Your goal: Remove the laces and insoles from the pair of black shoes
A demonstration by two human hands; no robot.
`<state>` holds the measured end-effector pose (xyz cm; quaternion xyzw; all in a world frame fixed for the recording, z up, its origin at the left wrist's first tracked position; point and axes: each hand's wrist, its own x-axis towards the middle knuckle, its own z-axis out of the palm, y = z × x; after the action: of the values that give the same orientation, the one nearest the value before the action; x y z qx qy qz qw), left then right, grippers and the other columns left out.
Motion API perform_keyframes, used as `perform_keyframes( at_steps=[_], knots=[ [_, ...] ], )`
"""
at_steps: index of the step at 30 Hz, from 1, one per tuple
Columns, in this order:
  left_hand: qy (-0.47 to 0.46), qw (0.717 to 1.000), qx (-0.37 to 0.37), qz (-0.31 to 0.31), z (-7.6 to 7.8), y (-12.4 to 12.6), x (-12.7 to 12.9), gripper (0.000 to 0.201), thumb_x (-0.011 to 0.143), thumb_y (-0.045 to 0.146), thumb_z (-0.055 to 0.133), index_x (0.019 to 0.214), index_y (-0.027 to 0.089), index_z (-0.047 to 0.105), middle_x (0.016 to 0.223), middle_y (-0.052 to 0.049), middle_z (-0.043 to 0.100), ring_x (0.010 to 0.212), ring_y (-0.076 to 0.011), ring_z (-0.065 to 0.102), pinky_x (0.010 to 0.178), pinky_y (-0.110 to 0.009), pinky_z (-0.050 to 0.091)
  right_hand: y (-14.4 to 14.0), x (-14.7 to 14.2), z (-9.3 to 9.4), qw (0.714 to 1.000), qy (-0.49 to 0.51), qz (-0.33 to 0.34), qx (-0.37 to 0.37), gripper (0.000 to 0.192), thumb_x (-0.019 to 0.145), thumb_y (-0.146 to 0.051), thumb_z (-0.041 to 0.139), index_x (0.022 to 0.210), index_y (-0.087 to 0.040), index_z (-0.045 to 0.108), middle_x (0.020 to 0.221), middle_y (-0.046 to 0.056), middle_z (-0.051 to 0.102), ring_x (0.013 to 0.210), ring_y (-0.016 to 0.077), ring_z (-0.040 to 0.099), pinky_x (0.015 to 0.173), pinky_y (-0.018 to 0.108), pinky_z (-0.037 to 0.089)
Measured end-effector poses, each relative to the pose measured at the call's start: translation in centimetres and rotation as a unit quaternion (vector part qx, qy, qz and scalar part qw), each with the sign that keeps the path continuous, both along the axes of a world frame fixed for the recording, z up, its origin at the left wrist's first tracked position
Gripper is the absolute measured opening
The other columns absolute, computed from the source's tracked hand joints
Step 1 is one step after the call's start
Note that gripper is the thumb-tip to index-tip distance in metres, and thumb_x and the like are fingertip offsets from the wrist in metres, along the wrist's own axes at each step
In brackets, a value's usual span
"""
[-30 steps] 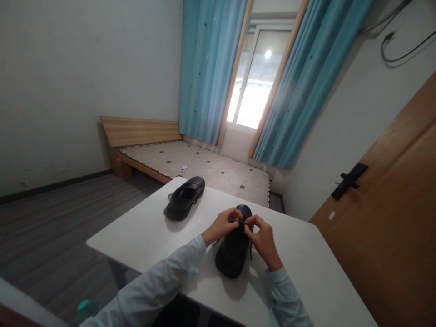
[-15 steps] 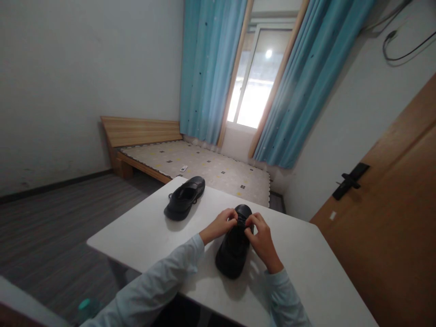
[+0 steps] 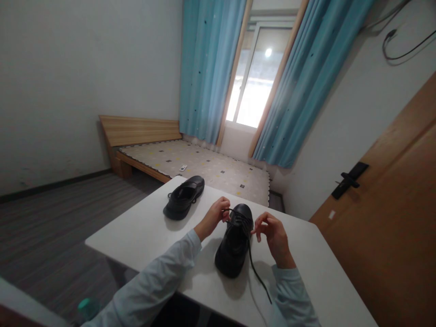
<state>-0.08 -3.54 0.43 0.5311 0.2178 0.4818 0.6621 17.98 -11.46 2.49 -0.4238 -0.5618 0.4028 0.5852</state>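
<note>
Near shoe [image 3: 232, 259]: black, sole down on the white desk [image 3: 146, 231], toe pointing away from the person, heel towards them, between the two hands.
Left hand [image 3: 215, 217]: beside the front of the near shoe, thumb and fingers pinching the left lace [image 3: 232, 210], drawn out sideways from the lacing.
Right hand [image 3: 275, 235]: raised just right of the near shoe, fingers bent and partly spread; whether the fingertips grip anything I cannot tell at this size.
Right lace [image 3: 258, 275]: runs from the lacing down the shoe's right side and trails across the desk towards the right sleeve [image 3: 293, 290].
Far shoe [image 3: 180, 205]: a matching black one, resting near the desk's far left corner, well apart from both hands.
Lace handling: best to pinch each lace close to the lacing, where a small pull acts directly, and draw it smoothly rather than jerk.
Shoe steadiness: a sideways pull on one lace could twist the light shoe, so balance it with the free hand against the side.
Loose end: worth keeping it clear of the sleeve, which could snag it.
</note>
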Motion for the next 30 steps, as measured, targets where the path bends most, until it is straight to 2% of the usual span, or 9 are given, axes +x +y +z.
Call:
perform_keyframes(
  at_steps=[2, 4, 8, 11, 13, 15, 19, 23, 30],
  knots=[
    [0.054, 0.998, 0.013, 0.034, 0.0, 0.2, -0.2, 0.018, 0.078, 0.037, 0.044, 0.076, 0.019, 0.043, 0.049, 0.011, 0.03, 0.037, -0.0052, 0.031, 0.049, -0.021, 0.039, 0.3, 0.2, -0.1, 0.999, -0.018, -0.038, -0.034, 0.03, 0.081, -0.04, 0.043, 0.061, -0.018, 0.05, 0.057, -0.001, 0.052, 0.041, 0.0133, 0.054, 0.032, 0.022, 0.034],
    [0.141, 0.984, 0.048, 0.101, -0.2, 0.5, -0.3, 0.018, 0.078, 0.037, 0.045, 0.077, 0.019, 0.046, 0.048, 0.009, 0.035, 0.04, -0.0072, 0.036, 0.046, -0.02, 0.036, 0.8, 0.3, -0.5, 0.994, -0.052, -0.078, -0.053, 0.027, 0.077, -0.041, 0.053, 0.062, -0.019, 0.05, 0.053, -0.004, 0.052, 0.036, 0.0107, 0.05, 0.032, 0.021, 0.033],
    [0.301, 0.906, 0.165, 0.246, -0.8, 0.8, -0.6, 0.006, 0.074, 0.023, 0.053, 0.079, 0.018, 0.053, 0.063, 0.003, 0.052, 0.058, -0.0125, 0.05, 0.06, -0.026, 0.042, 1.6, 0.3, -1.3, 0.987, -0.122, -0.093, -0.05, 0.026, 0.072, -0.042, 0.062, 0.067, -0.018, 0.055, 0.055, -0.004, 0.053, 0.04, 0.0096, 0.048, 0.042, 0.024, 0.043],
    [0.323, 0.865, 0.252, 0.288, -0.7, 0.6, -0.7, 0.012, 0.073, 0.016, 0.055, 0.084, 0.018, 0.058, 0.084, -0.004, 0.057, 0.081, -0.018, 0.054, 0.08, -0.033, 0.043, 1.9, 0.3, -1.9, 0.976, -0.192, -0.095, -0.032, 0.027, 0.07, -0.043, 0.064, 0.068, -0.017, 0.06, 0.061, 0.0, 0.058, 0.054, 0.014, 0.054, 0.051, 0.027, 0.046],
    [0.308, 0.868, 0.299, 0.25, -0.4, 0.3, -0.7, 0.014, 0.076, 0.019, 0.056, 0.089, 0.019, 0.061, 0.094, -0.006, 0.059, 0.094, -0.0208, 0.053, 0.088, -0.035, 0.04, 2.0, 0.3, -2.1, 0.966, -0.236, -0.101, -0.019, 0.027, 0.07, -0.043, 0.065, 0.068, -0.016, 0.062, 0.064, 0.002, 0.062, 0.059, 0.0159, 0.056, 0.056, 0.028, 0.046],
    [0.286, 0.882, 0.334, 0.169, -0.1, -0.1, -0.6, 0.02, 0.077, 0.026, 0.059, 0.096, 0.02, 0.062, 0.102, -0.007, 0.061, 0.102, -0.0219, 0.053, 0.093, -0.035, 0.038, 2.1, 0.3, -2.4, 0.962, -0.253, -0.101, -0.016, 0.027, 0.07, -0.043, 0.065, 0.07, -0.016, 0.063, 0.067, 0.003, 0.064, 0.062, 0.0168, 0.057, 0.058, 0.029, 0.046],
    [0.283, 0.887, 0.36, 0.058, -0.3, -0.5, -0.3, 0.043, 0.069, 0.027, 0.068, 0.111, 0.022, 0.058, 0.119, -0.007, 0.059, 0.117, -0.0247, 0.048, 0.102, -0.037, 0.033, 2.4, 0.3, -3.0, 0.963, -0.248, -0.103, -0.014, 0.026, 0.068, -0.042, 0.067, 0.07, -0.017, 0.062, 0.07, 0.003, 0.062, 0.063, 0.0172, 0.057, 0.056, 0.029, 0.046],
    [0.296, 0.892, 0.338, 0.037, -0.8, -0.5, -0.1, 0.049, 0.067, 0.019, 0.066, 0.115, 0.019, 0.056, 0.119, -0.008, 0.059, 0.112, -0.0233, 0.053, 0.099, -0.035, 0.037, 2.6, 0.1, -3.3, 0.958, -0.26, -0.117, 0.008, 0.025, 0.071, -0.043, 0.064, 0.068, -0.018, 0.061, 0.07, 0.003, 0.06, 0.065, 0.0175, 0.056, 0.059, 0.03, 0.045],
    [0.277, 0.899, 0.336, 0.038, -0.9, -0.5, -0.1, 0.043, 0.066, 0.014, 0.063, 0.108, 0.018, 0.058, 0.115, -0.008, 0.061, 0.108, -0.0215, 0.055, 0.098, -0.034, 0.038, 2.4, -0.6, -2.7, 0.961, -0.239, -0.139, -0.002, 0.026, 0.074, -0.043, 0.058, 0.07, -0.018, 0.057, 0.068, 0.003, 0.059, 0.066, 0.0188, 0.055, 0.057, 0.029, 0.042]
  ],
)
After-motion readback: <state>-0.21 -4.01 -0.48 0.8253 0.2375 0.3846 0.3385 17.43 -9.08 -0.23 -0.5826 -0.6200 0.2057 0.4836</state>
